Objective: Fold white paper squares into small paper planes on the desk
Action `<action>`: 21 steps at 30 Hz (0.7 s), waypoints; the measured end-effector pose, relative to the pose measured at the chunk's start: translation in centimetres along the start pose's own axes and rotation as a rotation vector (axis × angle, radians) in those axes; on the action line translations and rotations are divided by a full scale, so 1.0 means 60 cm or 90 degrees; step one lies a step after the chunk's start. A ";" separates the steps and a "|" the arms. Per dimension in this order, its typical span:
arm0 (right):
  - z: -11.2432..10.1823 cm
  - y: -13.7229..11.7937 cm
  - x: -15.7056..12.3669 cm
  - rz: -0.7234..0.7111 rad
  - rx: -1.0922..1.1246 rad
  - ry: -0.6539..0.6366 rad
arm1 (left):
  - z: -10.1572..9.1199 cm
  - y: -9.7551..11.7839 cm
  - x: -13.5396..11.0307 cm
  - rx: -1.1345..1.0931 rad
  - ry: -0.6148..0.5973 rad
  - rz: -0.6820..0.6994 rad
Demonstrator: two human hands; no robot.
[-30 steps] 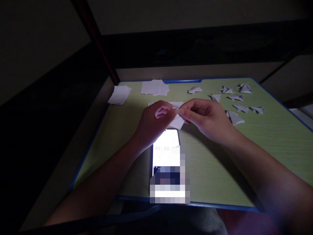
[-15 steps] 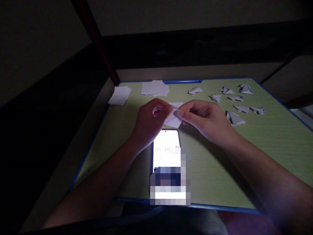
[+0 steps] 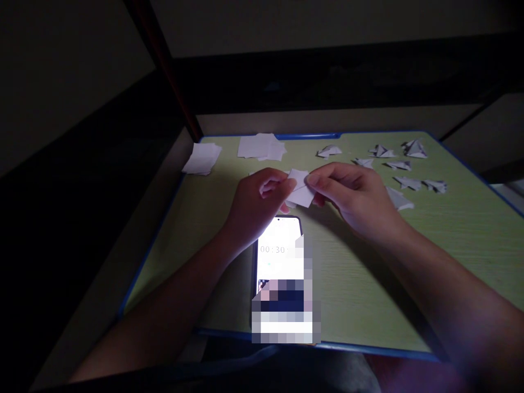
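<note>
Both hands hold one small white paper piece point(image 3: 301, 190) just above the green table point(image 3: 450, 245). My left hand point(image 3: 256, 204) pinches the paper's left edge with thumb and fingers closed. On the right edge, my right hand point(image 3: 356, 196) pinches it the same way. A lit phone point(image 3: 280, 256) lies flat right below the hands and shows a timer. The room is dark and the phone lights the fingers.
Two stacks of white paper squares point(image 3: 202, 158) point(image 3: 261, 146) lie at the table's far left. Several folded paper shapes point(image 3: 403, 164) are spread over the far right. A dark post point(image 3: 172, 71) rises behind the table's far left corner. The table has a blue rim point(image 3: 311, 135).
The paper has turned between the fingers and now shows a flatter, squarer face. My right hand has shifted slightly right and up. The left hand has barely moved.
</note>
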State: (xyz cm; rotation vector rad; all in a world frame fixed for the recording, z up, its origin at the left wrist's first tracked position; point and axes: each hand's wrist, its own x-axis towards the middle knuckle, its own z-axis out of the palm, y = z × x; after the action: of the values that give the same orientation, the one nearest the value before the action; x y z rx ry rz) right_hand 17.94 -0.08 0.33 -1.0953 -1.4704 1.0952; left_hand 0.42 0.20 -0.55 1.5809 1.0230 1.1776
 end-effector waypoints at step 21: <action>0.001 0.006 0.002 -0.029 -0.006 0.024 | 0.001 0.000 0.002 -0.005 0.006 0.039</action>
State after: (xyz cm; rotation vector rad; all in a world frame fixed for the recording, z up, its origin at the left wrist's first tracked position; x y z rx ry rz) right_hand 17.91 0.10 -0.03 -1.0785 -1.4646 1.0312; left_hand 0.48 0.32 -0.52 1.6127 0.9808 1.2302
